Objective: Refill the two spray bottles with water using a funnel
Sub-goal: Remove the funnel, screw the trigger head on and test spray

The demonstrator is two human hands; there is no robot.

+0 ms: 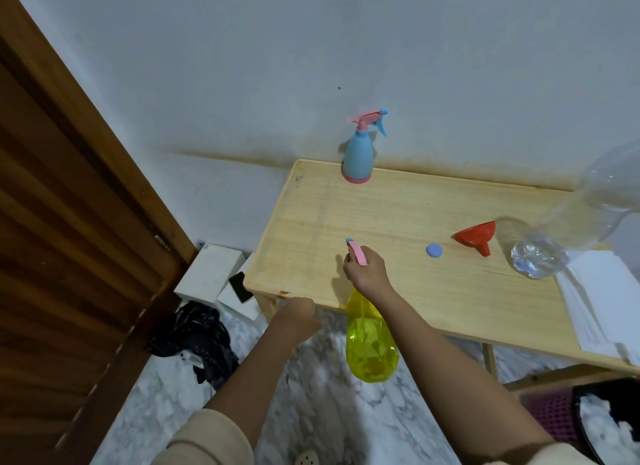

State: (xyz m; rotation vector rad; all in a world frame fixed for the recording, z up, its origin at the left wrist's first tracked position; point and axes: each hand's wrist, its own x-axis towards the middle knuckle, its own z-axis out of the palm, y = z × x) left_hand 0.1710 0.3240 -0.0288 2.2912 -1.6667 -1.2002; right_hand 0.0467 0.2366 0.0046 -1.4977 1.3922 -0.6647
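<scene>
**Yellow bottle held off the near edge, blue bottle waiting at the wall**

From my feed, the right hand is wrapped around the pink trigger head of the yellow spray bottle. The bottle hangs below the hand, its translucent body over the marble floor just off the near edge of the wooden tabletop. The trigger head's small blue nozzle points toward 11 o'clock.

The left hand sits at about 9 o'clock from the yellow bottle, close to the tabletop's near-left corner. Its fingers look curled in, and I see nothing in them, though motion blur keeps me from being sure whether it touches the edge.

The blue spray bottle stands upright at 12 o'clock on the tabletop's far edge, near the wall, pink trigger head fitted and a pink band round its base. It is well apart from the hands.

At 3 o'clock from the right hand lies a small blue cap, flat on the wood. Just beyond it, the red funnel rests on its side, spout pointing toward the near-right. Farther right, a clear plastic water bottle lies tipped on the tabletop with its neck toward the funnel and its wide body running out of view. A stack of white paper lies at the right end of the tabletop.
</scene>
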